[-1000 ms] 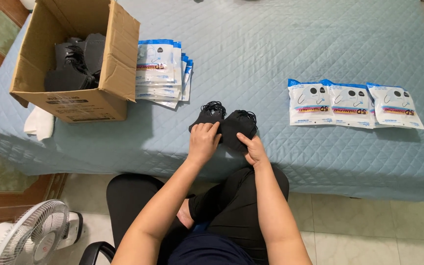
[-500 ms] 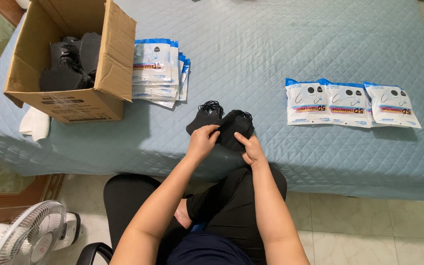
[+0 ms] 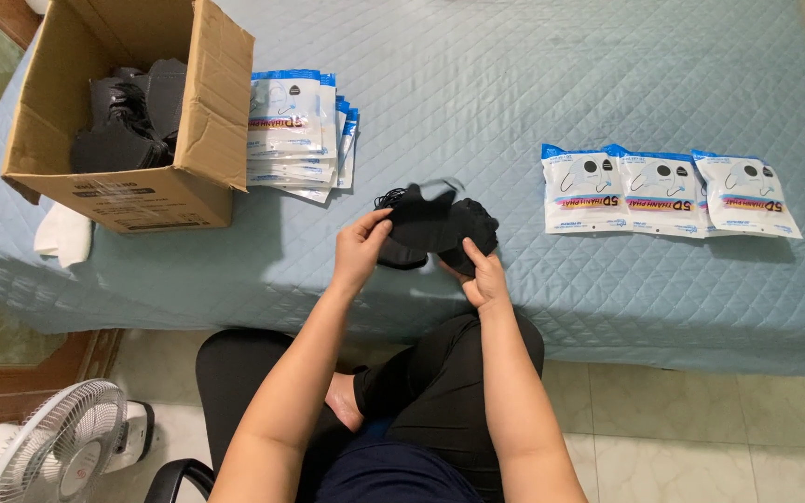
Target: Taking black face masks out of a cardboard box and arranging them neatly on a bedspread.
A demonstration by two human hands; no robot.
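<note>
Seated worker's left hand (image 3: 362, 250) and right hand (image 3: 484, 276) both clamped on black face masks (image 3: 435, 224), lifted just above blue quilted table (image 3: 514, 84). Cardboard box (image 3: 132, 191) far left of hands; sealed pouches (image 3: 668, 186) right. Sorting stage, apparently; steady two-handed grip needed.

Illumination is bright, even and diffuse, apparently from overhead. Shadows are soft: a faint one lies on the quilted bedspread (image 3: 552, 84) beside the cardboard box (image 3: 132, 102), another under the three packets (image 3: 668, 191) near its right edge. No glare spots appear. Focus is sharp throughout (the box interior reads dark, its black contents poorly separated). Slight wide-angle bowing shows at the corners.
</note>
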